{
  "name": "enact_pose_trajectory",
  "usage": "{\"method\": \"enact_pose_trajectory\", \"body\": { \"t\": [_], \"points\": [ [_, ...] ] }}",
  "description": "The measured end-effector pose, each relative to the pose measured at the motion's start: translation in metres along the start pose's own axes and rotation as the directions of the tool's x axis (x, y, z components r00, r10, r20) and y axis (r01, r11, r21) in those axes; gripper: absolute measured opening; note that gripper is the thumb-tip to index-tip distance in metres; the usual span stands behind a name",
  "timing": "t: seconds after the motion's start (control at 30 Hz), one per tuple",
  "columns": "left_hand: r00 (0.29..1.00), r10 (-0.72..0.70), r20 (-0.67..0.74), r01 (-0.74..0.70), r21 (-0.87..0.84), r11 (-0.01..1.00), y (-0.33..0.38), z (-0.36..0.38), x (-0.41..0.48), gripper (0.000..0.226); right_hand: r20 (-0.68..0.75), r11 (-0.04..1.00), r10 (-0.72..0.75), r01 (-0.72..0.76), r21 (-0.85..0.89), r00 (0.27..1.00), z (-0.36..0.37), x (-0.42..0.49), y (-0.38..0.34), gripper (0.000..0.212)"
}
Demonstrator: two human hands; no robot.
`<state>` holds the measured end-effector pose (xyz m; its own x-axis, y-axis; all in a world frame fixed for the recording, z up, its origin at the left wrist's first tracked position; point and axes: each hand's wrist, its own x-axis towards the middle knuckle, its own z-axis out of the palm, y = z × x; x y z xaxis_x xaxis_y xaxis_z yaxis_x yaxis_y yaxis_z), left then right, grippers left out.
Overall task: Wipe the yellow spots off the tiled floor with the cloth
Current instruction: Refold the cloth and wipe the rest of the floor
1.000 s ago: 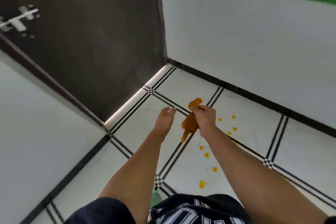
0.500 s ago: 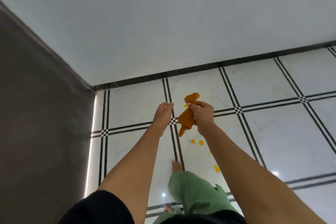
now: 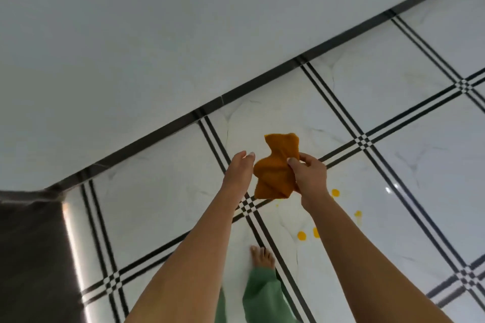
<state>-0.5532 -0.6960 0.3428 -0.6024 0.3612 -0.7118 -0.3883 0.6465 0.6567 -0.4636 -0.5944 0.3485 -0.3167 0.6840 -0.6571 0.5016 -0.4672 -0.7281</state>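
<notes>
An orange cloth hangs bunched in the air above the floor, pinched at its right edge by my right hand. My left hand is just left of the cloth, fingers straight and together, touching or nearly touching its edge; I cannot tell if it grips. Several yellow spots lie on the white tiled floor below and right of my hands: one spot beside my right forearm, another near the wrist, a third further right.
A white wall with a dark skirting strip runs diagonally behind the spots. A dark door stands at the lower left. My bare foot and green trouser leg are on the tile beside the spots.
The view has swung right and down, away from the door and along the wall. The cloth has opened wider between my hands, and my foot has stepped forward.
</notes>
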Motion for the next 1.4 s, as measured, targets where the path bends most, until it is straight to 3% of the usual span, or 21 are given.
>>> {"method": "enact_pose_trajectory", "body": {
  "t": [0.07, 0.17, 0.23, 0.33, 0.4, 0.5, 0.6, 0.73, 0.8, 0.87, 0.9, 0.97, 1.03, 1.1, 1.17, 1.23, 1.27, 1.33, 1.4],
  "points": [
    [0.999, 0.006, 0.047, -0.011, 0.095, 0.995, -0.033, 0.014, 0.073, 0.048, -0.061, 0.996, -0.01, 0.004, -0.087, 0.998, 0.017, 0.068, 0.044, 0.022],
    [0.997, 0.019, 0.078, -0.038, 0.252, 0.967, -0.093, 0.036, 0.177, 0.049, -0.154, 0.944, -0.02, -0.031, -0.328, 0.988, 0.048, 0.158, 0.121, 0.052],
    [0.994, 0.087, 0.06, -0.104, 0.397, 0.912, -0.135, 0.051, 0.248, 0.049, -0.171, 0.9, -0.069, -0.013, -0.436, 0.983, 0.079, 0.219, 0.172, 0.056],
    [0.957, 0.28, 0.081, -0.261, 0.663, 0.702, -0.179, 0.062, 0.331, 0.052, -0.119, 0.805, -0.124, 0.03, -0.592, 0.985, 0.128, 0.294, 0.231, 0.066],
    [0.922, 0.355, 0.156, -0.337, 0.775, 0.534, -0.198, 0.067, 0.376, 0.054, -0.062, 0.684, -0.105, 0.026, -0.729, 0.993, 0.154, 0.334, 0.262, 0.07],
    [0.861, 0.458, 0.221, -0.397, 0.856, 0.332, -0.207, 0.07, 0.431, 0.057, -0.097, 0.477, -0.294, 0.058, -0.877, 0.951, 0.166, 0.378, 0.279, 0.071],
    [0.785, 0.595, 0.176, -0.402, 0.875, 0.271, -0.193, 0.071, 0.47, 0.066, -0.1, 0.399, -0.488, 0.12, -0.909, 0.867, 0.159, 0.433, 0.251, 0.07],
    [0.786, 0.611, 0.101, -0.335, 0.899, 0.283, -0.169, 0.064, 0.502, 0.059, -0.015, 0.371, -0.513, 0.206, -0.905, 0.858, 0.171, 0.488, 0.2, 0.064],
    [0.786, 0.608, 0.109, -0.345, 0.894, 0.286, -0.169, 0.057, 0.505, 0.058, 0.122, 0.243, -0.593, 0.322, -0.915, 0.796, 0.171, 0.471, 0.215, 0.062],
    [0.772, 0.62, 0.142, -0.375, 0.889, 0.263, -0.178, 0.052, 0.496, 0.06, 0.314, 0.043, -0.623, 0.433, -0.901, 0.716, 0.153, 0.432, 0.258, 0.061],
    [0.761, 0.628, 0.165, -0.392, 0.888, 0.241, -0.183, 0.051, 0.491, 0.064, 0.354, 0.002, -0.599, 0.443, -0.897, 0.718, 0.138, 0.415, 0.275, 0.061],
    [0.747, 0.628, 0.221, -0.427, 0.882, 0.198, -0.191, 0.056, 0.481, 0.069, 0.275, 0.071, -0.587, 0.387, -0.919, 0.761, 0.111, 0.417, 0.28, 0.06],
    [0.746, 0.618, 0.25, -0.441, 0.88, 0.176, -0.193, 0.065, 0.478, 0.071, 0.07, 0.246, -0.583, 0.258, -0.934, 0.81, 0.111, 0.449, 0.25, 0.061],
    [0.734, 0.633, 0.248, -0.447, 0.877, 0.175, -0.191, 0.076, 0.481, 0.072, -0.029, 0.338, -0.512, 0.171, -0.925, 0.859, 0.128, 0.47, 0.225, 0.061],
    [0.724, 0.644, 0.245, -0.455, 0.872, 0.179, -0.187, 0.087, 0.483, 0.071, 0.059, 0.263, -0.59, 0.261, -0.929, 0.805, 0.131, 0.459, 0.236, 0.061],
    [0.721, 0.64, 0.266, -0.472, 0.864, 0.173, -0.185, 0.097, 0.479, 0.067, 0.289, 0.052, -0.615, 0.404, -0.913, 0.734, 0.108, 0.424, 0.277, 0.06],
    [0.717, 0.635, 0.286, -0.481, 0.863, 0.155, -0.185, 0.102, 0.475, 0.067, 0.348, 0.005, -0.582, 0.432, -0.902, 0.735, 0.088, 0.405, 0.295, 0.06],
    [0.702, 0.635, 0.322, -0.501, 0.857, 0.119, -0.185, 0.113, 0.469, 0.071, 0.271, 0.065, -0.588, 0.379, -0.923, 0.762, 0.053, 0.406, 0.302, 0.059],
    [0.693, 0.636, 0.339, -0.517, 0.849, 0.11, -0.185, 0.127, 0.465, 0.072, 0.011, 0.28, -0.569, 0.206, -0.938, 0.822, 0.043, 0.437, 0.274, 0.057]
  ]
}}
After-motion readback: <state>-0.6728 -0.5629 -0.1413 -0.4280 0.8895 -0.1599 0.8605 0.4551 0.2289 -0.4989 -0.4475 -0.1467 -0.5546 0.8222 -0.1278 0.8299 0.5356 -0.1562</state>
